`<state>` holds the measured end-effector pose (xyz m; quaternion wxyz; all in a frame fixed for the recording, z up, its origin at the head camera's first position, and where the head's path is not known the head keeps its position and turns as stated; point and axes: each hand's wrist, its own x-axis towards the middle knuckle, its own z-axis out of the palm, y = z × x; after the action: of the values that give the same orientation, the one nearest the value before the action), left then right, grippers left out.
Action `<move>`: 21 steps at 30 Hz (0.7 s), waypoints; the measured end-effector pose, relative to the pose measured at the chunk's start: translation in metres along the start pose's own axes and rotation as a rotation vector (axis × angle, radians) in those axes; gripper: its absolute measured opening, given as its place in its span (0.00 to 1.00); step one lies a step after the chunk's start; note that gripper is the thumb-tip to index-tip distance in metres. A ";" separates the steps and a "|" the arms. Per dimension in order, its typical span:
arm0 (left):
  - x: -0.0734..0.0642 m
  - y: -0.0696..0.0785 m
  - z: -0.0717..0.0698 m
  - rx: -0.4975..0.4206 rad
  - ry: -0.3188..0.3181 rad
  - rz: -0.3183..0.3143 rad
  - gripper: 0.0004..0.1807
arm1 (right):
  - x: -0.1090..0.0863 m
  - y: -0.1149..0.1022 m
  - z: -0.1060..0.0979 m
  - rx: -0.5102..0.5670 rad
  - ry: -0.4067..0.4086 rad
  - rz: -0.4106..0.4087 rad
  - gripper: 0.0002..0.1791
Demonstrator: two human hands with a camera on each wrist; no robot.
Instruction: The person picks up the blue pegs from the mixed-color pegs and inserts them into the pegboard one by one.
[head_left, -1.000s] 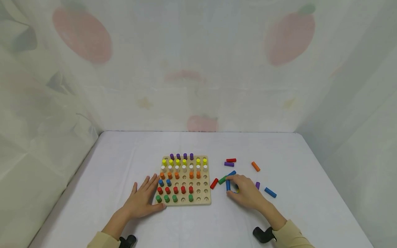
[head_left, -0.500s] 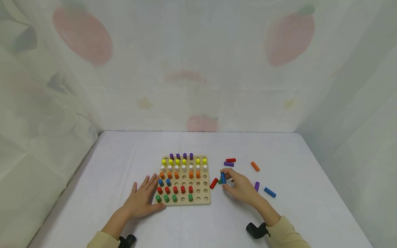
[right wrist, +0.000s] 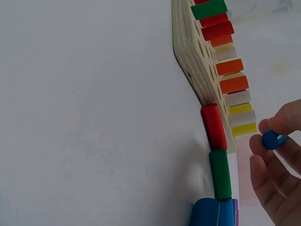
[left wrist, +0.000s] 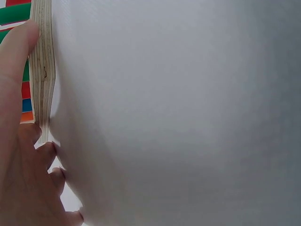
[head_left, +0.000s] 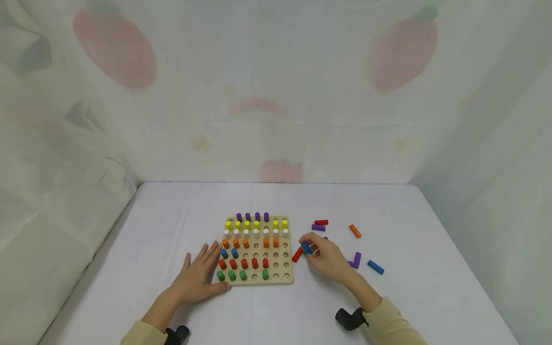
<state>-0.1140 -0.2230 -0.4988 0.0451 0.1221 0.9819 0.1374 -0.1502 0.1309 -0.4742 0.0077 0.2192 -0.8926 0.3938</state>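
Note:
A wooden pegboard (head_left: pixel 281 270) stands on the white table with rows of coloured pegs upright in its holes. My left hand (head_left: pixel 196 280) rests at the board's left side, fingers spread along the edge and thumb at the near corner. In the left wrist view the thumb (left wrist: pixel 23 40) touches the board's side. To the right of the board, my right hand (head_left: pixel 329 261) pinches a blue peg (head_left: pixel 306 247) between thumb and fingers. That peg is tilted and raised above the table. In the right wrist view the blue peg (right wrist: pixel 270 140) shows end-on.
A red peg (head_left: pixel 297 254) lies beside the board, with a green peg (right wrist: pixel 220 174) behind it. Farther right lie a second red peg (head_left: pixel 321 222), purple pegs (head_left: pixel 318 227), an orange peg (head_left: pixel 355 231) and another blue peg (head_left: pixel 375 267). White patterned cloth surrounds the table.
My right hand has lifted the blue peg and carried it left towards the board. The peg has turned from upright to slanted. My left hand has stayed in place.

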 end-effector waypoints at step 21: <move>0.000 0.002 -0.002 0.003 0.005 0.003 0.57 | 0.015 -0.004 0.016 0.031 0.024 -0.116 0.11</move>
<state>-0.1134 -0.2220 -0.4968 0.0423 0.1232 0.9821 0.1362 -0.1594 0.1113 -0.4799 0.0379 0.2660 -0.8719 0.4093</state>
